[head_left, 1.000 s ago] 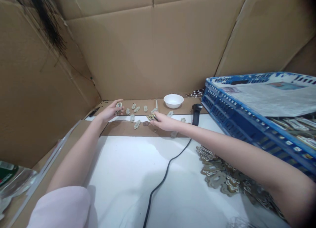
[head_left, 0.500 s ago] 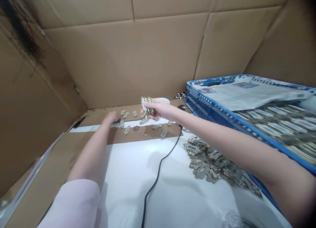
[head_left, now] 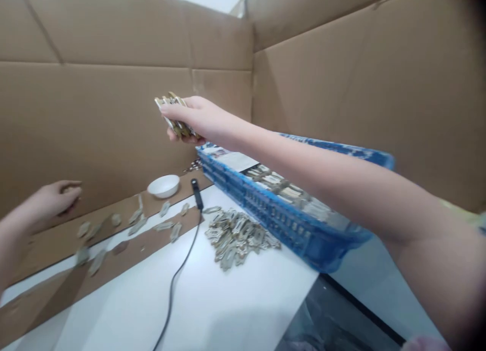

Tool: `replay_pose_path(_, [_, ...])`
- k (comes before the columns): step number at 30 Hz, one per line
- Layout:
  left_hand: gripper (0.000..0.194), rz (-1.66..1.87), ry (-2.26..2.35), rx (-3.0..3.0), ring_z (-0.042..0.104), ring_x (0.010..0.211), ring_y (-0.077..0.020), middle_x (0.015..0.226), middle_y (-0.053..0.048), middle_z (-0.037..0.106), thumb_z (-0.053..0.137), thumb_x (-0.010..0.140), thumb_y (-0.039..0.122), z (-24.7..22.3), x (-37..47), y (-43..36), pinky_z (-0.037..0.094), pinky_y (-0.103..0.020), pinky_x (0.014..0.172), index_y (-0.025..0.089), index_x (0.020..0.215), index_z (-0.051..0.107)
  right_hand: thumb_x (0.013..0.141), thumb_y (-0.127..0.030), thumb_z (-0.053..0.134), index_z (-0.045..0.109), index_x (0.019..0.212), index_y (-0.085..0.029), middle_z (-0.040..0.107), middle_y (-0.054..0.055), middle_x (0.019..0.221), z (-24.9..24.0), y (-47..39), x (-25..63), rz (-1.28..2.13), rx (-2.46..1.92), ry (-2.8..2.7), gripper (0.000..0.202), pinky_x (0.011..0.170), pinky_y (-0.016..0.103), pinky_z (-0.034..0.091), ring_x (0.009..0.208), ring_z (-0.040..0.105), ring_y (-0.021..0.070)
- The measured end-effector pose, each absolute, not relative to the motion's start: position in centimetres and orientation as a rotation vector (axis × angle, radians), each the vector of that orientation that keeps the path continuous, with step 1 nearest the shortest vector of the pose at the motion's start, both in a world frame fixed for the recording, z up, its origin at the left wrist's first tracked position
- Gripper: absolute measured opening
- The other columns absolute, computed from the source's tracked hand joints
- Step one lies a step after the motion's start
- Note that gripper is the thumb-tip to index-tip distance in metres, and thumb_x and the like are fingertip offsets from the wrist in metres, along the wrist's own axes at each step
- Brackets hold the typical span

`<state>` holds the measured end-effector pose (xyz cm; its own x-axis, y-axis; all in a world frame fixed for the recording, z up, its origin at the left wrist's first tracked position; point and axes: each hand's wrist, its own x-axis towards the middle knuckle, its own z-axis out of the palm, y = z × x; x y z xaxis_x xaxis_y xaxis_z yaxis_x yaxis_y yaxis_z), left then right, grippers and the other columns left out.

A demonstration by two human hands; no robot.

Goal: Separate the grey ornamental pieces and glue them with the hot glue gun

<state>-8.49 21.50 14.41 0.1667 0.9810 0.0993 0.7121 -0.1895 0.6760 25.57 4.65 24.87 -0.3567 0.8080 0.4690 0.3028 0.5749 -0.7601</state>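
My right hand (head_left: pixel 201 118) is raised, its thumb and fingers closed round a stack of flat, ornate-edged metal plates (head_left: pixel 176 117). At the left, my left hand (head_left: pixel 56 199) hovers over the cardboard strips with its fingers curled together; whatever may be between them is too small to make out. Below it, loose plates of a similar shape (head_left: pixel 97 262) lie scattered on the brown cardboard strips (head_left: pixel 152 249) and the white tabletop between them. A heap of such plates (head_left: pixel 239 234) rests on the table beneath my right forearm.
A blue plastic crate (head_left: pixel 266 209) with rows of plates and newspaper (head_left: pixel 239 161) stands at the right. Near its left end are a white bowl (head_left: pixel 163 186) and a small black device (head_left: pixel 196 194) with a cable (head_left: pixel 172 290). Cardboard walls (head_left: pixel 114 113) enclose the table.
The view has swung to the right. My right hand has lifted with the stack of plates, and my left hand has come up off the cardboard. The white bowl is now uncovered.
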Motion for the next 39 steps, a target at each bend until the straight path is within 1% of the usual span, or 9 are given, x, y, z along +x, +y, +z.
replay_pose_path(4, [0.024, 0.771, 1.534, 1.896, 0.049, 0.050, -0.0108, 0.053, 0.005, 0.051, 0.045, 0.076, 0.033, 19.1, 3.5, 17.0, 0.044, -0.023, 0.049, 0.022, 0.097, 0.049, 0.085, -0.026, 0.037, 0.041, 0.069, -0.015, 0.047, -0.001, 0.056, 24.8, 1.2, 33.7, 0.584, -0.979, -1.790, 0.020, 0.037, 0.017, 0.027, 0.041, 0.033, 0.0037])
replay_pose_path(7, [0.025, 0.746, 1.161, 1.848, 0.052, 0.049, -0.0122, 0.056, 0.004, 0.052, 0.050, 0.074, 0.030, 20.4, 13.3, 12.3, 0.048, -0.026, 0.049, 0.023, 0.098, 0.052, 0.083, -0.022, 0.039, 0.044, 0.080, -0.015, 0.046, -0.003, 0.054, 23.3, -1.3, 40.1, 0.572, -1.071, -1.643, 0.010, 0.039, 0.017, 0.032, 0.042, 0.039, 0.0051])
replay_pose_path(13, [0.025, 0.551, 0.765, 1.692, 0.058, 0.049, -0.0136, 0.056, 0.001, 0.054, 0.051, 0.073, 0.018, 19.0, 29.9, 7.5, 0.051, -0.025, 0.050, 0.014, 0.097, 0.053, 0.075, -0.017, 0.047, 0.045, 0.070, -0.015, 0.054, 0.000, 0.059, 20.5, -6.5, 48.8, 0.596, -1.285, -1.522, 0.005, 0.047, 0.021, 0.043, 0.048, 0.051, 0.0077])
replay_pose_path(18, [0.008, 0.493, 0.562, 1.540, 0.058, 0.049, -0.0136, 0.054, -0.003, 0.057, 0.053, 0.072, 0.015, 17.8, 39.7, 5.5, 0.050, -0.024, 0.048, 0.011, 0.078, 0.055, 0.069, -0.017, 0.056, 0.049, 0.086, -0.017, 0.053, -0.002, 0.061, 19.4, -9.4, 51.7, 0.528, -1.458, -1.450, 0.019, 0.047, 0.021, 0.043, 0.049, 0.050, 0.0076])
replay_pose_path(23, [0.011, 0.471, 0.445, 1.551, 0.056, 0.049, -0.0117, 0.054, -0.004, 0.058, 0.049, 0.072, 0.014, 16.8, 45.4, 4.6, 0.050, -0.024, 0.051, 0.011, 0.063, 0.054, 0.067, -0.029, 0.061, 0.052, 0.083, -0.019, 0.049, -0.003, 0.061, 17.7, -8.6, 54.9, 0.494, -1.554, -1.373, 0.021, 0.039, 0.018, 0.037, 0.045, 0.043, 0.0055])
replay_pose_path(26, [0.011, 0.462, 0.375, 1.546, 0.054, 0.048, -0.0101, 0.054, -0.004, 0.058, 0.051, 0.070, 0.016, 16.3, 47.4, 4.6, 0.049, -0.024, 0.052, 0.011, 0.061, 0.055, 0.066, -0.025, 0.061, 0.050, 0.074, -0.017, 0.052, -0.001, 0.061, 16.7, -7.2, 56.4, 0.510, -1.546, -1.316, 0.016, 0.043, 0.020, 0.041, 0.049, 0.049, 0.0076])
replay_pose_path(29, [0.009, 0.502, 0.367, 1.507, 0.053, 0.050, -0.0094, 0.056, -0.002, 0.057, 0.054, 0.068, 0.018, 15.9, 48.9, 5.0, 0.047, -0.024, 0.054, 0.012, 0.062, 0.055, 0.066, -0.024, 0.060, 0.051, 0.084, -0.017, 0.055, -0.001, 0.064, 15.9, -6.1, 57.3, 0.427, -1.591, -1.247, 0.021, 0.044, 0.022, 0.042, 0.048, 0.051, 0.0091])
replay_pose_path(35, [0.001, 0.600, 0.418, 1.414, 0.048, 0.048, -0.0075, 0.058, 0.001, 0.056, 0.054, 0.065, 0.014, 15.1, 51.2, 5.4, 0.037, -0.018, 0.045, 0.013, 0.065, 0.055, 0.063, -0.024, 0.064, 0.059, 0.085, -0.017, 0.063, 0.002, 0.085, 14.7, -5.1, 58.5, -0.159, -1.616, -1.482, 0.023, 0.071, 0.027, 0.041, 0.077, 0.056, 0.0144])
replay_pose_path(39, [0.002, 0.636, 0.450, 1.360, 0.050, 0.051, -0.0102, 0.056, 0.000, 0.055, 0.051, 0.065, 0.013, 13.9, 52.1, 5.5, 0.035, -0.018, 0.044, 0.013, 0.063, 0.053, 0.064, -0.026, 0.065, 0.059, 0.094, -0.019, 0.064, 0.004, 0.092, 14.2, -4.6, 59.1, -0.243, -1.649, -1.647, 0.031, 0.073, 0.028, 0.040, 0.083, 0.057, 0.0172])
